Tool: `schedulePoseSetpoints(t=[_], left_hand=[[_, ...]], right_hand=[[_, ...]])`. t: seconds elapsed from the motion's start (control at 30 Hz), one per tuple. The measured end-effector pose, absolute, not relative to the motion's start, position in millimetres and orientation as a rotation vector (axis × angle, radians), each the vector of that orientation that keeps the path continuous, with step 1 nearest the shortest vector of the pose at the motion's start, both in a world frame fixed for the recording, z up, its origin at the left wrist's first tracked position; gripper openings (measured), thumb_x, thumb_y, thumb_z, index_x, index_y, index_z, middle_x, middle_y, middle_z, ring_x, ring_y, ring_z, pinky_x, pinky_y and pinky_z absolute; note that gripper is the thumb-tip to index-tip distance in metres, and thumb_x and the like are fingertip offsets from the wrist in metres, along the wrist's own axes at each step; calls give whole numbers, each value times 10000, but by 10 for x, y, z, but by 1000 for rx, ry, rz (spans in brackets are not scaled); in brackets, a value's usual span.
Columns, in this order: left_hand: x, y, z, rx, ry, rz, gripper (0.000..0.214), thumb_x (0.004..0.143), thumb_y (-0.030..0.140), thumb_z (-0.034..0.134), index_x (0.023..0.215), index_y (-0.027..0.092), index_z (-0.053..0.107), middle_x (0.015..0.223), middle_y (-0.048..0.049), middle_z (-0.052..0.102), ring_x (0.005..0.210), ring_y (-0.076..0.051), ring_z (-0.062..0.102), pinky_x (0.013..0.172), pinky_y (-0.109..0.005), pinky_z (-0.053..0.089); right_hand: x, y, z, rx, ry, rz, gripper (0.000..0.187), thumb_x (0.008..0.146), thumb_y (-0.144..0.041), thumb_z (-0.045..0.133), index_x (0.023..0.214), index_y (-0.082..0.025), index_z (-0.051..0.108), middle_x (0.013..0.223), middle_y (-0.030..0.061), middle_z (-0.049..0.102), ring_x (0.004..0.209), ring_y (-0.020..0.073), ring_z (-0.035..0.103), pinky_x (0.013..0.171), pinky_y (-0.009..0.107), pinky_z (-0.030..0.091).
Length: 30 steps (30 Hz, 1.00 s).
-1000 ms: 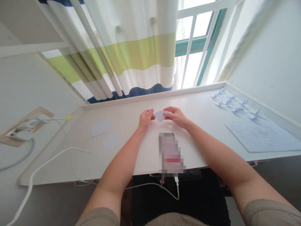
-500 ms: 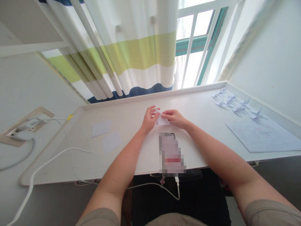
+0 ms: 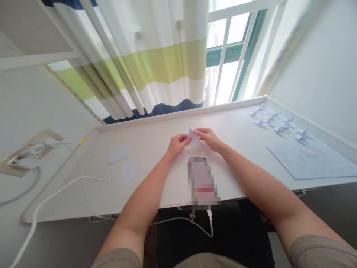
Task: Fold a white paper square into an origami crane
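A small folded white paper (image 3: pixel 193 139) is held up just above the desk, its pointed tip upward. My left hand (image 3: pixel 178 144) pinches its left side between thumb and curled fingers. On the other side, my right hand (image 3: pixel 208 138) grips it near the top with thumb and forefinger. Parts of the paper are covered by my fingers, so the exact folds are hard to make out. Below the hands lies a phone (image 3: pixel 202 182), its screen blurred, with a white charging cable (image 3: pixel 211 225) plugged into its lower end.
Several folded paper cranes (image 3: pixel 283 128) stand at the back right of the white desk (image 3: pixel 156 160). Near them lies a stack of written sheets (image 3: pixel 312 162). Loose paper squares (image 3: pixel 119 153) lie at the left. White cords run from a wall socket (image 3: pixel 26 156) across the desk's left side.
My left hand's fingers, spread before, have curled in around the paper. The paper now stands more upright, with its tip higher. My right hand has shifted slightly upward along it.
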State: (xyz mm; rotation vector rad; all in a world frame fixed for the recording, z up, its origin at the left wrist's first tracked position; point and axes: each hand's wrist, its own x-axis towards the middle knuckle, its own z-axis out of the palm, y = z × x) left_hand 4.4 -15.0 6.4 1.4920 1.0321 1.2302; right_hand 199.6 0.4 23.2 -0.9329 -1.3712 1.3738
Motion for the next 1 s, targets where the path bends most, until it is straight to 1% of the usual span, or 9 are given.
schedulePoseSetpoints(t=[0.07, 0.2, 0.4, 0.63, 0.8, 1.0], left_hand=[[47, -176, 82, 1511, 994, 1173, 407, 798, 560, 893, 896, 174, 810, 808, -41, 779, 706, -157, 656, 691, -289, 496], [50, -210, 107, 1554, 972, 1121, 375, 838, 537, 865, 914, 174, 813, 857, -53, 793, 744, -168, 670, 713, -294, 508], [50, -202, 109, 1586, 1004, 1155, 311, 853, 480, 855, 905, 180, 797, 786, -22, 726, 713, -149, 613, 703, -284, 491], [56, -186, 87, 1621, 1023, 1186, 253, 871, 433, 834, 907, 185, 800, 800, -24, 722, 755, -165, 627, 744, -293, 508], [54, -151, 36, 1666, 1014, 1190, 261, 898, 437, 803, 954, 183, 801, 839, -30, 737, 785, -169, 636, 764, -300, 510], [60, -141, 16, 1701, 1013, 1203, 265, 908, 440, 782, 968, 182, 797, 858, -41, 755, 796, -176, 642, 769, -315, 512]], right_hand=[[2006, 6, 234, -925, -1407, 1345, 546, 726, -730, 886, 836, -197, 831, 813, 45, 777, 749, 176, 649, 716, 313, 504], [2006, 1, 244, -889, -1398, 1345, 567, 678, -740, 919, 788, -193, 817, 771, 38, 749, 728, 172, 626, 711, 318, 497], [1985, -10, 259, -879, -1346, 1320, 560, 607, -724, 962, 754, -206, 806, 776, 39, 752, 754, 181, 633, 740, 334, 522], [1994, 14, 259, -878, -1356, 1282, 545, 682, -736, 920, 775, -208, 823, 811, 45, 767, 792, 186, 661, 768, 340, 551], [1968, 31, 260, -886, -1361, 1191, 591, 667, -777, 902, 778, -203, 812, 793, 50, 767, 769, 190, 654, 730, 342, 549], [1931, -4, 287, -894, -1354, 1158, 596, 664, -767, 904, 810, -197, 814, 804, 53, 769, 769, 194, 658, 720, 340, 536]])
